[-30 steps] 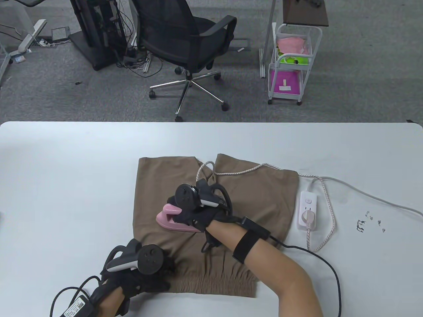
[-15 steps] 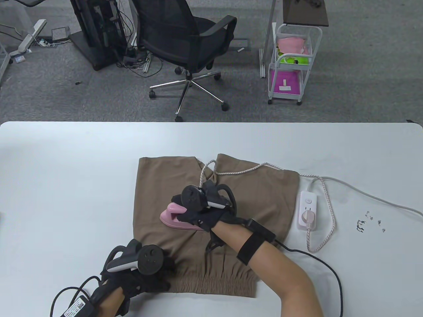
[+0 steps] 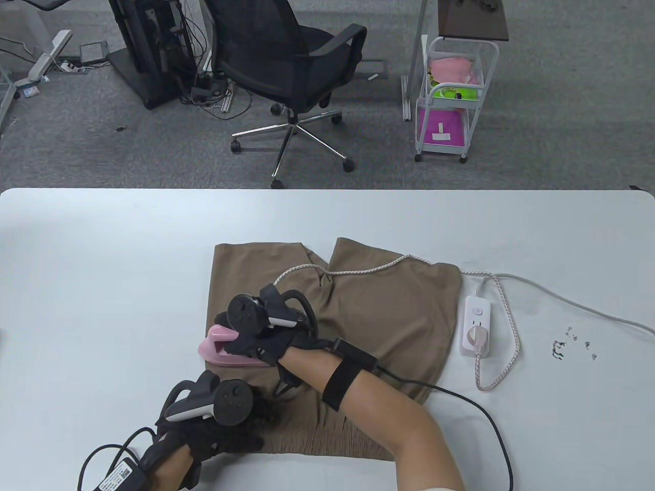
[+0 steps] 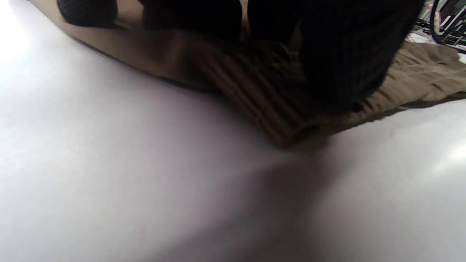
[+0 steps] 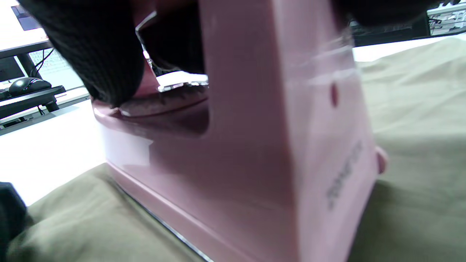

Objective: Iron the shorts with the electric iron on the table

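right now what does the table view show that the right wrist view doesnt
Only the table view: the left hand pressing the waistband corner of the shorts, the power strip with the iron's plug in it, the braided cord running across the shorts, and the chair and cart beyond the table.

Only the right wrist view: the iron's flat base edge sitting on the fabric, faint lettering on its side, and a mouse on a far desk.

Both: the right hand gripping the pink iron on the shorts.
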{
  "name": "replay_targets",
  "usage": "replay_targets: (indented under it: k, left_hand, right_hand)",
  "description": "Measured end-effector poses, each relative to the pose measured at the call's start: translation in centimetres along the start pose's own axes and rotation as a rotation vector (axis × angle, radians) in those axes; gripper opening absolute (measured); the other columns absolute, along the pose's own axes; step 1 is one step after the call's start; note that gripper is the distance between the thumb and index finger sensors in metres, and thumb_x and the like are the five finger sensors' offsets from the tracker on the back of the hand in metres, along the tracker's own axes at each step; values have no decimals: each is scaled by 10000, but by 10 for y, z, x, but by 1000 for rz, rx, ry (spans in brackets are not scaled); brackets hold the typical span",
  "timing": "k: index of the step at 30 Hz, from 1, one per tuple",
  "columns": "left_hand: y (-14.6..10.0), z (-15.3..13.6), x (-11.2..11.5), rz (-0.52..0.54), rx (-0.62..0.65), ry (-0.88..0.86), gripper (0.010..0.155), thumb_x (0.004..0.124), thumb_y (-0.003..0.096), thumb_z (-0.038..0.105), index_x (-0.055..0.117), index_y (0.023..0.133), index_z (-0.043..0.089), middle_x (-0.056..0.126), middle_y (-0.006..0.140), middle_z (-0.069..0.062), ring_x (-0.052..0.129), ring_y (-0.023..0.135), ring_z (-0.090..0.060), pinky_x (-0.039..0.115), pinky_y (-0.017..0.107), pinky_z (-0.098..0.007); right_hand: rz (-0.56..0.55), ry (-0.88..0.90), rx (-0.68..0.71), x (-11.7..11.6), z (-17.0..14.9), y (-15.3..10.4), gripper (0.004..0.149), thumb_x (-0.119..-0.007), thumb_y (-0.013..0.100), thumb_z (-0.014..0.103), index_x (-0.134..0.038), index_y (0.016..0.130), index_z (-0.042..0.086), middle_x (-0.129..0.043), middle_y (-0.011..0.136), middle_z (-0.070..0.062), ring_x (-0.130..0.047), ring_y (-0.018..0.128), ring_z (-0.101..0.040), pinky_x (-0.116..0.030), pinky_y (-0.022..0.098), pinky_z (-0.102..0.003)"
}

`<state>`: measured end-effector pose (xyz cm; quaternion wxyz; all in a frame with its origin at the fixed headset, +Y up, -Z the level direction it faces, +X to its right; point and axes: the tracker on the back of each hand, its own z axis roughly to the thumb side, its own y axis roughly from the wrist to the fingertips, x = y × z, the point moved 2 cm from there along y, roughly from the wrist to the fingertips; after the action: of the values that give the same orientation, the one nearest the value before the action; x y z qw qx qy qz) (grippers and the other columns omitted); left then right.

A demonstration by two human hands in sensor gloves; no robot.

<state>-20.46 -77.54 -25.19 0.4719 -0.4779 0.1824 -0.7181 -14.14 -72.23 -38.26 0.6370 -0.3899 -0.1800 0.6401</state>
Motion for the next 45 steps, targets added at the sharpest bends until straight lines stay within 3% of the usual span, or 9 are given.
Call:
replay_targets:
  k: [6, 22, 30, 36, 45]
  left_hand:
    - [0, 0, 0, -1, 1, 1, 710, 849, 432, 592, 538, 1046, 417, 503, 1108, 29, 606, 948, -245, 483, 770, -659]
    - [0, 0, 0, 0, -1, 2, 712, 849, 430, 592, 537, 1046, 419, 509, 1106, 38, 617, 944, -239, 494, 766, -657]
    - [0, 0, 0, 0, -1, 2, 708, 849, 432, 592, 539, 1045, 420, 516, 1103, 37, 619, 942, -240, 494, 765, -657]
    - [0, 0, 0, -1, 2, 2, 709, 850, 430, 592, 541, 1044, 420, 517, 1102, 35, 621, 940, -241, 496, 765, -658]
    - [0, 0, 0, -1, 2, 2, 716, 848, 432, 592, 531, 1049, 417, 485, 1113, 31, 603, 949, -241, 489, 769, -656]
  right_hand:
    - [27, 5, -27, 0, -1, -5, 559, -926, 511, 535, -722, 1015, 404, -891, 683, 109, -961, 416, -105, -825, 218, -456]
    - [69, -14, -125, 9, -52, -73, 554, -923, 519, 528, -720, 1018, 399, -891, 678, 105, -957, 417, -106, -822, 222, -461]
    - [72, 2, -157, 11, -71, -96, 556, -920, 522, 527, -713, 1022, 400, -887, 683, 105, -956, 422, -107, -820, 228, -463]
    - [35, 24, -150, 8, -67, -89, 557, -919, 518, 530, -715, 1020, 400, -886, 686, 109, -955, 424, -108, -818, 231, -462]
    - [31, 74, -93, 1, -33, -52, 564, -917, 521, 531, -705, 1027, 400, -882, 694, 109, -955, 430, -110, -819, 235, -462]
